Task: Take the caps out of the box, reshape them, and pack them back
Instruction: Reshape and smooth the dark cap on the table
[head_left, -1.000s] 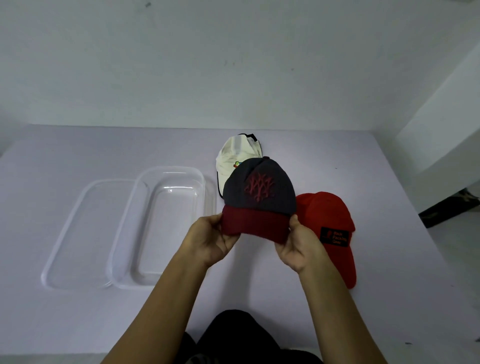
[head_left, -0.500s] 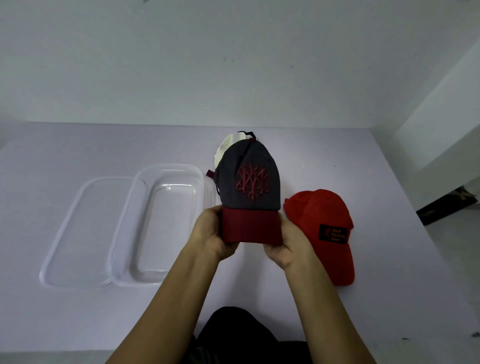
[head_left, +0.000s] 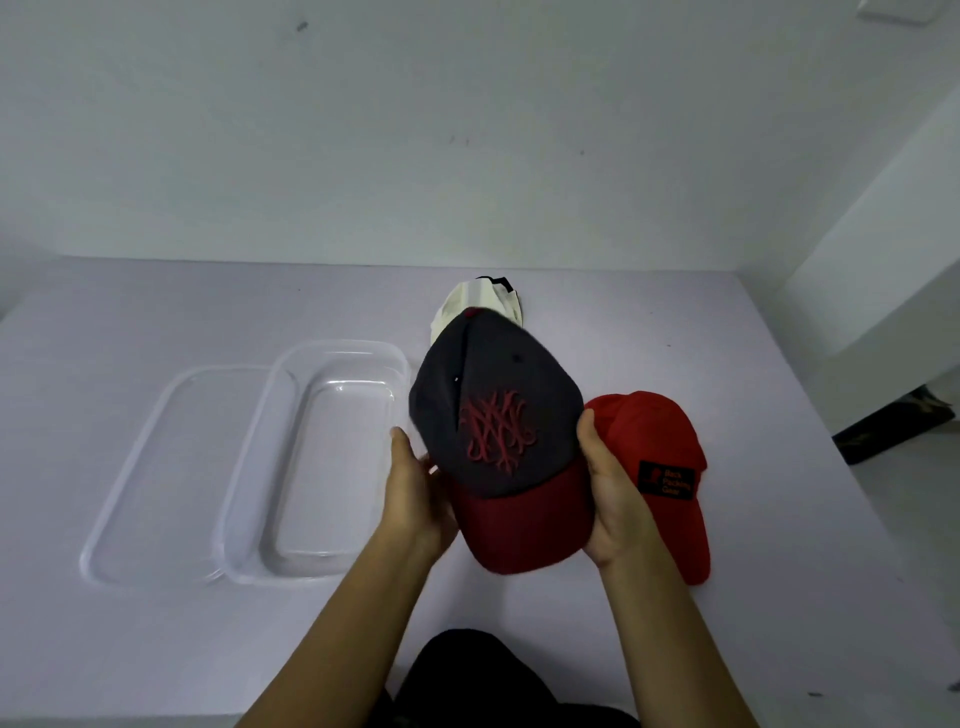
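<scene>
Table (head_left: 156, 649): left hand (head_left: 415, 499), right hand (head_left: 615, 499) grip dark cap (head_left: 493, 395).

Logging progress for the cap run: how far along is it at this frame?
Done: clear box is empty, lid off beside it; white cap and red cap lie on the table. In hand: left grip and right grip hold the dark cap, apparently mid-reshape. Left: packing all three caps back; whether the other two are reshaped, can't tell.
</scene>
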